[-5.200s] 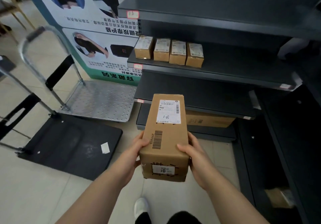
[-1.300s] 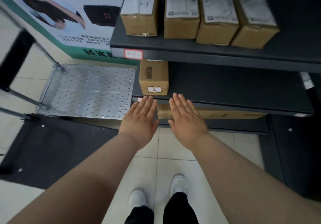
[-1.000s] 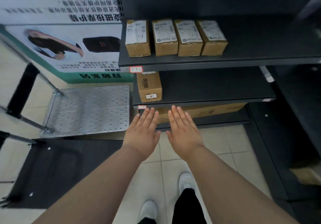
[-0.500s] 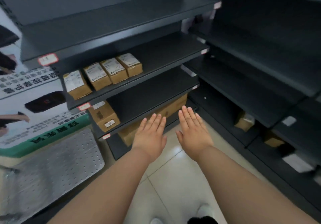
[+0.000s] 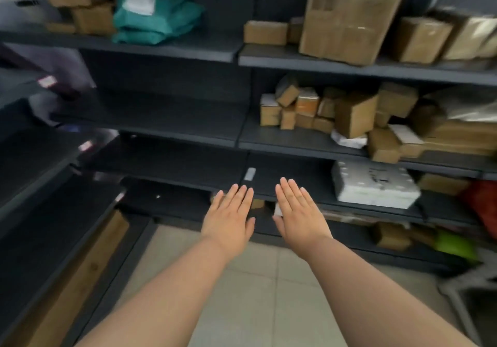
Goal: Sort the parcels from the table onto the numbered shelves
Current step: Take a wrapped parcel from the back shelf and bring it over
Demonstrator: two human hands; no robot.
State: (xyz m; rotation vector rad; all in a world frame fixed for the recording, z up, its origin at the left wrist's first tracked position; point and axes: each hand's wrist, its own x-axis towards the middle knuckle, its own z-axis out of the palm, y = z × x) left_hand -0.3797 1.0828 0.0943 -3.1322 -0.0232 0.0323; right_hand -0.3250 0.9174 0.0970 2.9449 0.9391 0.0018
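Observation:
My left hand (image 5: 228, 216) and my right hand (image 5: 297, 212) are stretched out flat side by side, palms down, fingers straight, holding nothing. They hover in front of dark grey shelves (image 5: 172, 136). On the right half of the shelves lie many parcels: a big cardboard box (image 5: 347, 23) on top, several small cardboard boxes (image 5: 309, 110) one level down, and a white wrapped parcel (image 5: 373, 185) below those. A teal bag (image 5: 153, 10) lies at the top left. The picture is blurred by motion.
A second dark shelf unit (image 5: 40, 185) runs along the left, with a long cardboard box (image 5: 80, 274) at its foot. Pale floor tiles (image 5: 247, 293) lie under my arms. A red item (image 5: 481, 206) and a green item (image 5: 454, 244) sit low at the right.
The long parcel I carried earlier now stands on a lower shelf of the left unit. Both hands came away from it, and my view has swung right to the shelves full of parcels.

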